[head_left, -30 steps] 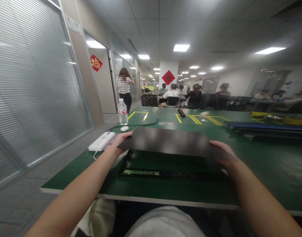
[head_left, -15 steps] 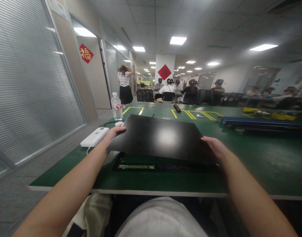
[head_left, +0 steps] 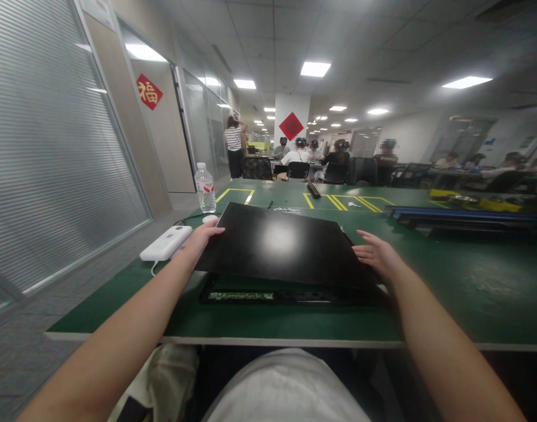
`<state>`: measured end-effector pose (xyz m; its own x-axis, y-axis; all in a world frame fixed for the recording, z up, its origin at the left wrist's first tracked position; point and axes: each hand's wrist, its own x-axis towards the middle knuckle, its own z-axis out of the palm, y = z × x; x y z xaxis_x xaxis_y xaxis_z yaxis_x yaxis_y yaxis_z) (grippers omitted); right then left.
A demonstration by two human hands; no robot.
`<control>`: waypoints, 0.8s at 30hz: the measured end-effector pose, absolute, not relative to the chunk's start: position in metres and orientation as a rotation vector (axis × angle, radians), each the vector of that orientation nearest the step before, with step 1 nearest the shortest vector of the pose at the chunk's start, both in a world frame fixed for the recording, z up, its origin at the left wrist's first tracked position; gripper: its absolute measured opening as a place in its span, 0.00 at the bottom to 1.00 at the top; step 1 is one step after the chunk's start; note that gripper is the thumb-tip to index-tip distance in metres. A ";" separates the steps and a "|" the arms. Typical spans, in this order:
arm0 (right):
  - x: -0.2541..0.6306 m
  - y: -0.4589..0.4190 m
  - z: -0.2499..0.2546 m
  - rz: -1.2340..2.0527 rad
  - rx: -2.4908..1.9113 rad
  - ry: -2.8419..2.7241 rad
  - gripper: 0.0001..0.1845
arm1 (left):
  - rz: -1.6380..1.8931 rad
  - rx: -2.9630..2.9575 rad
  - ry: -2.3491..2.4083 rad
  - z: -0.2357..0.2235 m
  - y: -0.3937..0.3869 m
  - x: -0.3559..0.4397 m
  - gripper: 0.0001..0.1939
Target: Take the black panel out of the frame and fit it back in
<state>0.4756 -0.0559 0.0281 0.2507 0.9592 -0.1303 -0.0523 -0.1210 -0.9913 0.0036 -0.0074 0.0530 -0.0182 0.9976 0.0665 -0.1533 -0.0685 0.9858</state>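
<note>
A glossy black flat panel, like a display screen, is tilted above the green table, its left side raised. My left hand grips its left edge, thumb on top and the other fingers hidden beneath. Beside the right edge, my right hand has its fingers stretched out and apart; whether a fingertip touches the panel I cannot tell. Under the panel lies a black frame with a green circuit board strip along its near left side. The panel covers most of the frame.
A white power bank with a cable and a water bottle stand at the left. Long dark blue bars lie on the green table at the right. A small dark stick-like object lies at the far edge. People sit beyond.
My right hand has let go of the panel's right edge and opened. The panel's right side has dropped slightly toward the frame. My left hand keeps its grip.
</note>
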 end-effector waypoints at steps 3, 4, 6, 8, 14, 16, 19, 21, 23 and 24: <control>0.481 -0.053 0.025 0.981 -1.466 -0.933 0.29 | 1.349 1.147 1.101 0.049 -0.013 0.013 0.22; 0.482 -0.052 0.023 0.933 -1.495 -0.940 0.29 | 1.339 1.148 1.098 0.048 -0.015 0.016 0.22; 0.483 -0.050 0.021 0.870 -1.537 -0.958 0.28 | 1.315 1.156 1.076 0.046 -0.019 0.020 0.21; 0.483 -0.049 0.019 0.853 -1.551 -0.965 0.29 | 1.292 1.156 1.059 0.045 -0.022 0.023 0.21; 0.481 -0.051 0.020 0.786 -1.561 -0.937 0.27 | 1.270 1.129 1.074 0.045 -0.024 0.025 0.19; 0.482 -0.051 0.020 0.765 -1.557 -0.928 0.25 | 1.251 1.145 1.074 0.043 -0.023 0.025 0.19; 0.483 -0.049 0.018 0.748 -1.566 -0.925 0.23 | 1.203 1.168 1.075 0.040 -0.021 0.024 0.20; 0.485 -0.047 0.015 0.734 -1.568 -0.954 0.21 | 1.172 1.173 1.070 0.038 -0.020 0.023 0.20; 0.487 -0.044 0.011 0.708 -1.566 -1.003 0.21 | 1.148 1.167 1.069 0.037 -0.020 0.022 0.19; 0.487 -0.043 0.010 0.690 -1.573 -1.026 0.21 | 1.139 1.162 1.071 0.037 -0.021 0.022 0.19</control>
